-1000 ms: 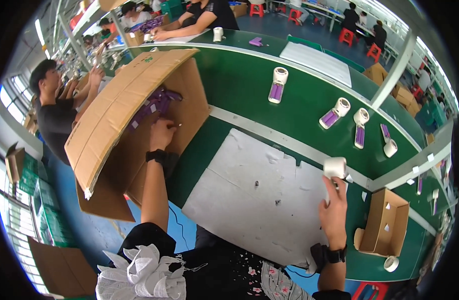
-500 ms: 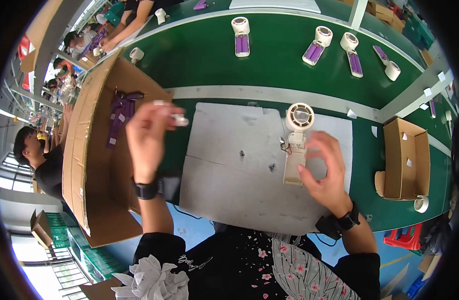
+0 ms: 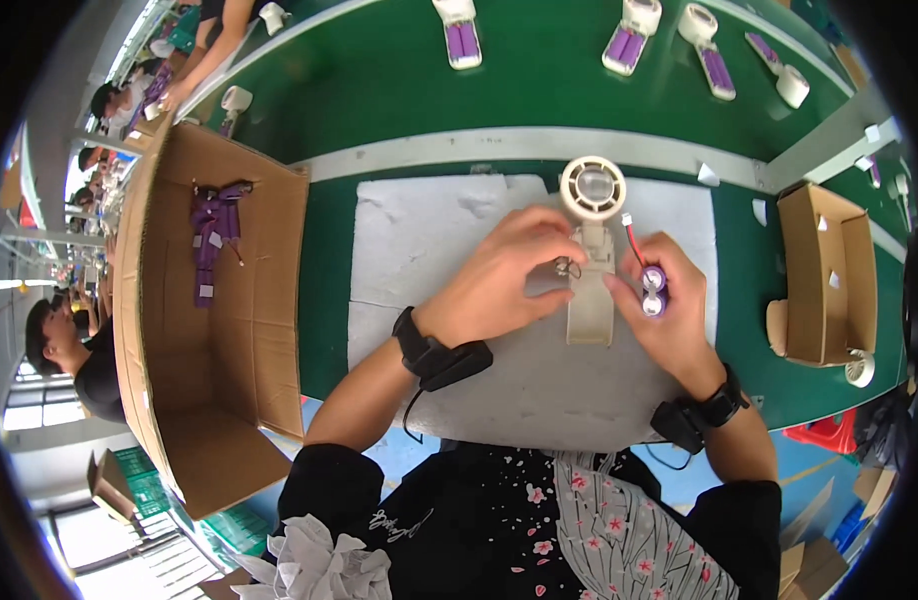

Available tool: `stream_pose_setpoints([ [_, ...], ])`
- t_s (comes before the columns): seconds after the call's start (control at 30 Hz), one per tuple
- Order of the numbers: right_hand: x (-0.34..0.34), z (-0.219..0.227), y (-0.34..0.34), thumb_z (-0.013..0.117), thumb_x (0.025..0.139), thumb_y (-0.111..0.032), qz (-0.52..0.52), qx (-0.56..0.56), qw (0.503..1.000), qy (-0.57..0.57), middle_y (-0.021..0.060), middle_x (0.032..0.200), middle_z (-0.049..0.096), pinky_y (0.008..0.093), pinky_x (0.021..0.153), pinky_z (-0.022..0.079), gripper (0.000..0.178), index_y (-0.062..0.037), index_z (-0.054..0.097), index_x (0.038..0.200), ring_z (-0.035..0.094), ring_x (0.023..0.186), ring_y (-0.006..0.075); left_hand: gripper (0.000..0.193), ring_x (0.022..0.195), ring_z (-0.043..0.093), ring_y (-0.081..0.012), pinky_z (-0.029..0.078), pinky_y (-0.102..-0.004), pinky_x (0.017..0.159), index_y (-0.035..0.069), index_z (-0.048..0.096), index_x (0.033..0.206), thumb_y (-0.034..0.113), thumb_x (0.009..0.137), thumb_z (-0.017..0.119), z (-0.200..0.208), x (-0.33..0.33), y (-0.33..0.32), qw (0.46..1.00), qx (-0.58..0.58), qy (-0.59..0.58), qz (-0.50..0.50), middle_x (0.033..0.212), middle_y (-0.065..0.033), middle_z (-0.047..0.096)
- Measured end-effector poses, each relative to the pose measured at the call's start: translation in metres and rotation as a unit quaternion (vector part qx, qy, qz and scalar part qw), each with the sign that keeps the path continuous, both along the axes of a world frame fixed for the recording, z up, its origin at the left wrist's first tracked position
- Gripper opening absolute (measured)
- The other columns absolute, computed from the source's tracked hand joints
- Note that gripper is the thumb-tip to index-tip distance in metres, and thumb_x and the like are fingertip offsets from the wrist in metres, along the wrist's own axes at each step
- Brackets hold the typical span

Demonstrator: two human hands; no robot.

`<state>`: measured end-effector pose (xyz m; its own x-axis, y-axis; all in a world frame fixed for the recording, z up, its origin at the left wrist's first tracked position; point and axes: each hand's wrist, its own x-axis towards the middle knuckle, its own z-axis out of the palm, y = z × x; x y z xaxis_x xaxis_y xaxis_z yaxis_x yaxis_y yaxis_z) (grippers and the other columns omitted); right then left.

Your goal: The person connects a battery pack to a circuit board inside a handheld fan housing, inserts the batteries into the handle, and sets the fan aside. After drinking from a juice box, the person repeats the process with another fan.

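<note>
A white handheld fan [image 3: 593, 188] lies on the grey mat, its round head away from me and its open handle shell [image 3: 590, 318] pointing toward me. Beside the fan's neck, my left hand [image 3: 509, 268] reaches in from the left. Its thumb and forefinger are apart, around a small part with thin wires [image 3: 569, 268] at the handle's edge. My right hand [image 3: 669, 300], right of the handle, holds a purple battery pack [image 3: 655, 290] with its metal ends up. A red lead with a white plug [image 3: 628, 222] rises from the pack.
The mat [image 3: 459, 395] covers the green bench in front of me. A large cardboard box [image 3: 269, 330] with purple battery packs [image 3: 217, 225] stands at left, a smaller box [image 3: 829, 280] at right. Several open fans [image 3: 463, 40] lie beyond the metal rail [image 3: 429, 150]. Other people work at far left.
My left hand has swung from the big box to the fan, and what it carried has left it. The battery pack now sits in my right hand, which was empty. The view has shifted.
</note>
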<state>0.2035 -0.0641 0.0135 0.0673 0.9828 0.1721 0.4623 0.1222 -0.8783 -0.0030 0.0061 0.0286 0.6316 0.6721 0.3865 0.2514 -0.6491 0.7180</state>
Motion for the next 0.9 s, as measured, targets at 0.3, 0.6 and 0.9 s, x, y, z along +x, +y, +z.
stream_pose_setpoints([
  [0.3,-0.012,-0.001,0.020,0.071,0.064,0.011,0.137,0.196,0.960,-0.142,0.0121,0.090,0.065,0.0338,0.065,0.049,0.030,-0.0021,0.052,0.083,0.059,0.077,0.0300,0.026,0.087,0.063,-0.0242,0.052,-0.0320,0.077,0.005,0.064,0.095,-0.002,0.072,0.074,-0.016,-0.006,0.008,0.987,-0.150,-0.037,-0.040,0.095,-0.0079,0.062],
  [0.6,-0.016,0.000,0.016,0.070,0.061,0.011,0.138,0.198,0.962,-0.129,0.0115,0.081,0.063,0.0352,0.060,0.048,0.031,-0.0028,0.054,0.083,0.059,0.070,0.0282,0.026,0.075,0.063,-0.0215,0.051,-0.0309,0.064,0.005,0.064,0.099,-0.001,0.075,0.072,-0.020,-0.006,0.003,0.985,-0.162,-0.053,-0.032,0.090,-0.0077,0.065],
  [0.9,-0.014,0.002,0.019,0.070,0.058,0.011,0.149,0.170,0.969,-0.101,0.0086,0.076,0.062,0.0333,0.058,0.046,0.033,-0.0040,0.055,0.083,0.057,0.067,0.0267,0.029,0.069,0.063,-0.0141,0.050,-0.0257,0.061,0.007,0.065,0.101,0.000,0.074,0.073,-0.013,-0.008,0.007,0.970,-0.240,-0.007,-0.043,0.086,-0.0070,0.067],
])
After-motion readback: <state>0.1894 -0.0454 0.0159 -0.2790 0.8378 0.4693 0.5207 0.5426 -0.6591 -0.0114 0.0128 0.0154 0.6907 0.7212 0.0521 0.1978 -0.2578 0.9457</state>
